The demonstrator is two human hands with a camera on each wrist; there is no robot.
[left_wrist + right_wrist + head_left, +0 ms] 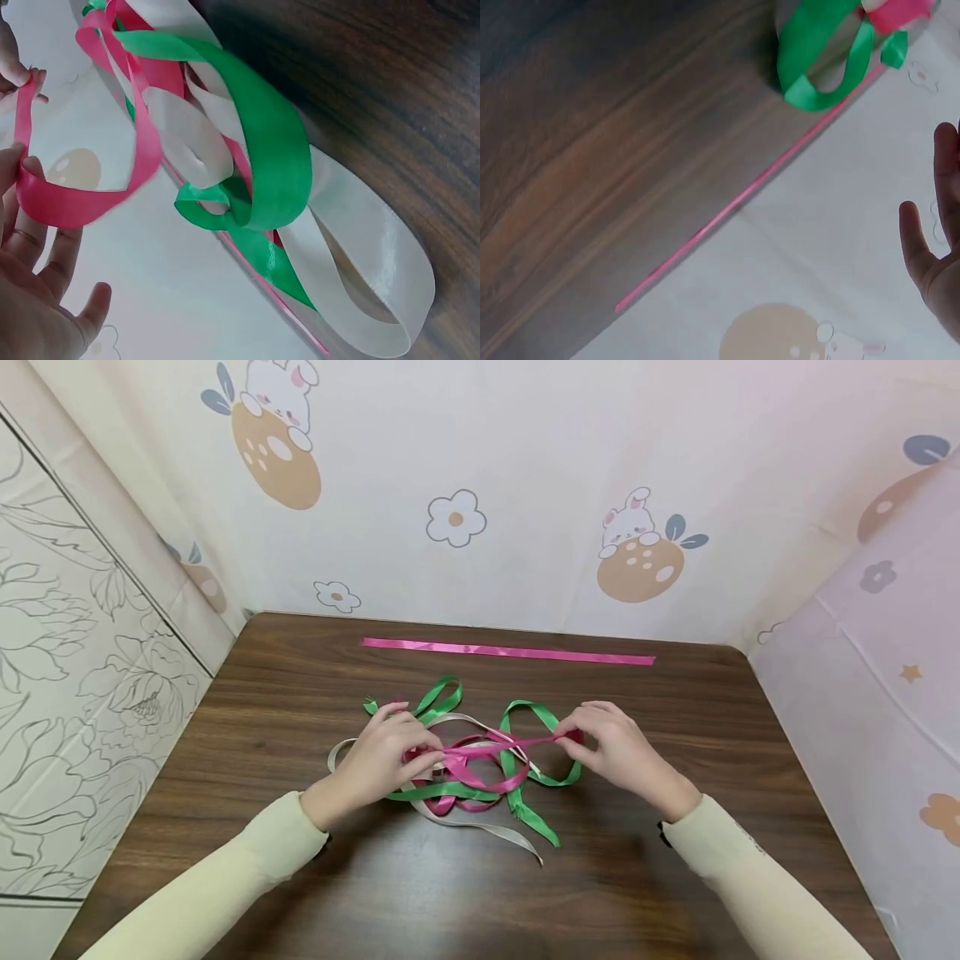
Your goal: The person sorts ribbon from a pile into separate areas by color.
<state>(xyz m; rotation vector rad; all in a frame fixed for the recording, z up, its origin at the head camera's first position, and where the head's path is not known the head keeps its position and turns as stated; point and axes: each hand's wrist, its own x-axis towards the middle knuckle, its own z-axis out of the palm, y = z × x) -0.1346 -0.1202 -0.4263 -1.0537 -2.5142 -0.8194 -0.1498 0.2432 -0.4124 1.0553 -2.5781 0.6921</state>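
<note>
Between my two hands a pink ribbon is stretched above a loose tangle. My left hand pinches it near the tangle's left side, with a pink loop hanging from the fingers in the left wrist view. At the other end my right hand pinches the ribbon between thumb and forefinger. Beneath lie a green ribbon with a frayed-looking end and a cream ribbon, looped over one another with more pink. In the right wrist view only part of my right hand shows, its pinch out of sight.
A single pink ribbon lies straight along the back of the dark wooden table. Right behind the table hangs a pale curtain printed with rabbits and flowers. Another curtain or panel with line-drawn flowers stands at the left.
</note>
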